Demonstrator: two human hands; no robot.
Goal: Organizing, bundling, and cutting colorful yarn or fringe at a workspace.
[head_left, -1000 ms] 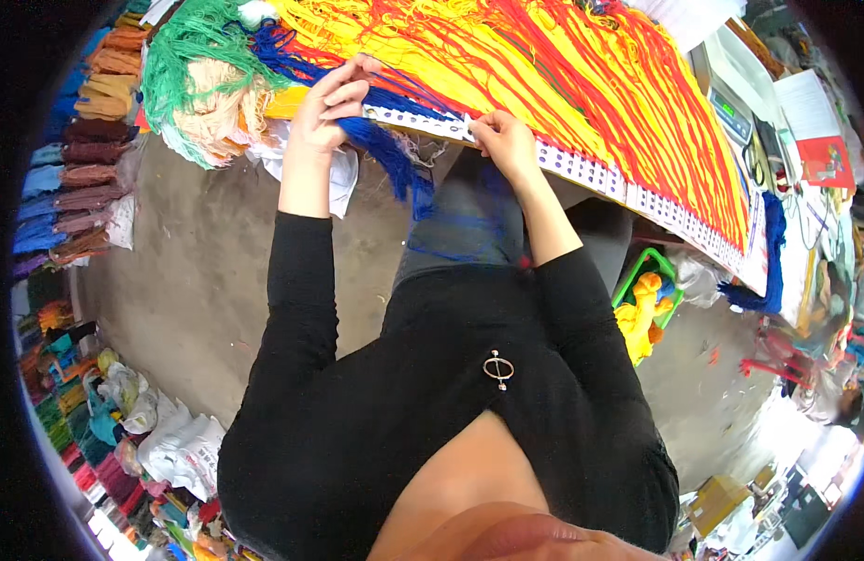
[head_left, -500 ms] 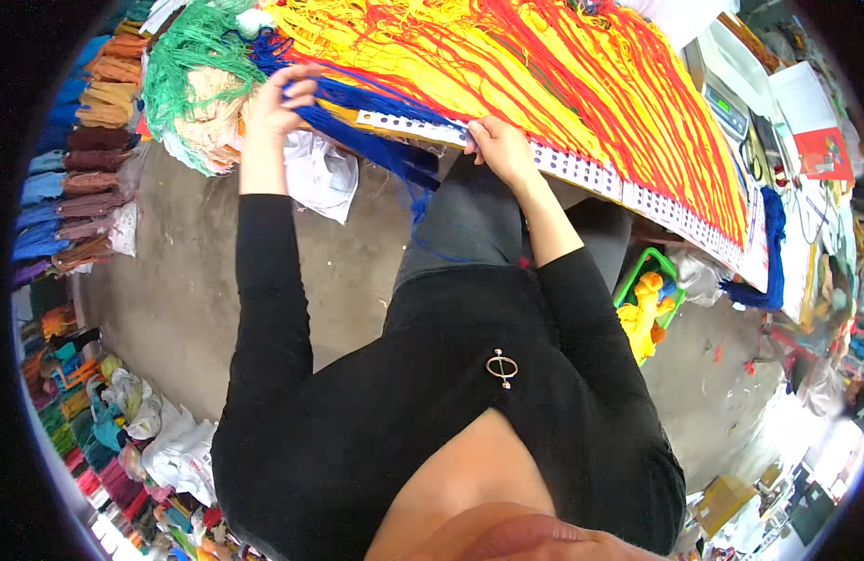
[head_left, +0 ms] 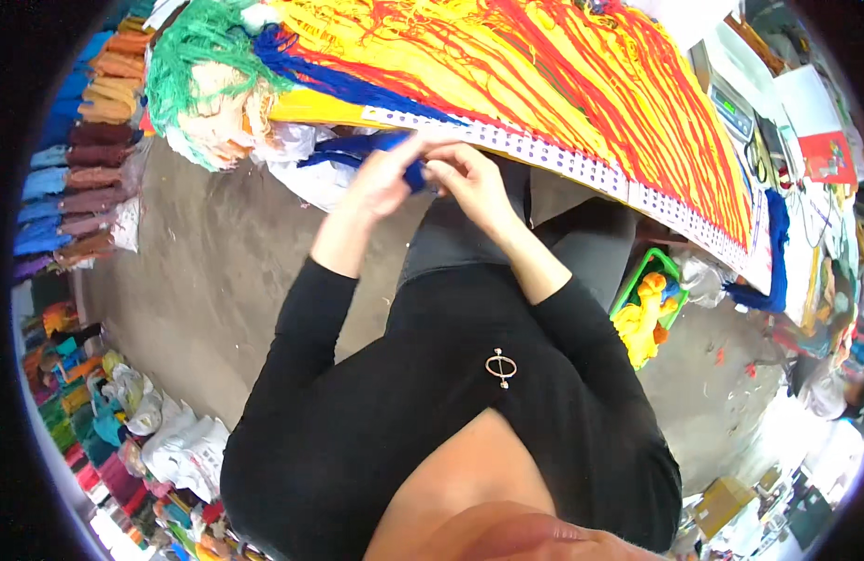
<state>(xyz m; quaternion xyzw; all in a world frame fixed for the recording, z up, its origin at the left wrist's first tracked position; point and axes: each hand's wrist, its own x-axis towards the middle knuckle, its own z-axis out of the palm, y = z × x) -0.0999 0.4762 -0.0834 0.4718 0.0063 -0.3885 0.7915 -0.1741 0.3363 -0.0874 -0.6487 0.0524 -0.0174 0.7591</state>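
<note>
- Head view, the only one: my L hand [head_left: 387,179] & R hand [head_left: 476,192] meet just this side of the table's near edge, above my thighs, fingertips overlapping or v. close.
- Loose blue yarn [head_left: 355,146] hangs off to the L, its long axis running approx. sideways, dipping a bit toward the R. It passes behind or thru the L hand; a bit of blue shows btwn the two hands.
- L hand's nearer: it's right at the yarn, R hand's at the far end of that short blue bit.
- L hand: fingers part-bent, blurred, reaching across toward the R. Can't tell if it grips the yarn or just backs onto it.
- R hand: fingers curled in, thumb close to index, at the blue. Can't tell if there's a strand pinched.
- Beyond the hands, laid blue yarn [head_left: 371,87] slants from upper L down to the white holed strip [head_left: 565,157], its R end just past my fingertips.
- Red/yellow yarn [head_left: 544,79] covers the table beyond & to the R; green yarn [head_left: 196,70] heaps far L, well apart from both hands.
</note>
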